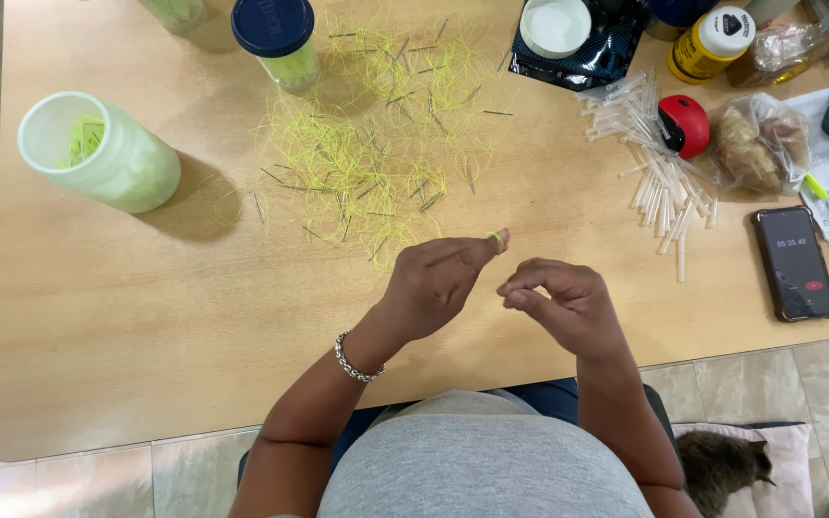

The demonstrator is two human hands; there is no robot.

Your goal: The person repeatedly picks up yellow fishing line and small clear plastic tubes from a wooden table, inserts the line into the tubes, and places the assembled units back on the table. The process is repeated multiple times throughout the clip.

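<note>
Closest to my view is a grey shirt, and beside the chair at lower right a cat (722,465) lies on a cushion. Above that, both my hands hover over the near edge of a light wooden table (146,317). My left hand (443,278) is curled into a loose fist, a small loop of yellow-green thread (496,238) wound round the tip of one raised finger. My right hand (563,302) sits just beside it, fingertips pinched together and pointing toward the loop; whether it grips a thread end is too fine for me to tell. The loop lies up and to the left of the right fingertips, so the right hand is the free one nearest it. Farther from me, straight ahead of the left hand, a tangled pile of yellow threads (367,163) spreads across the table. A translucent jar (107,158) lies at far left, clear plastic tubes (659,168) at right.
</note>
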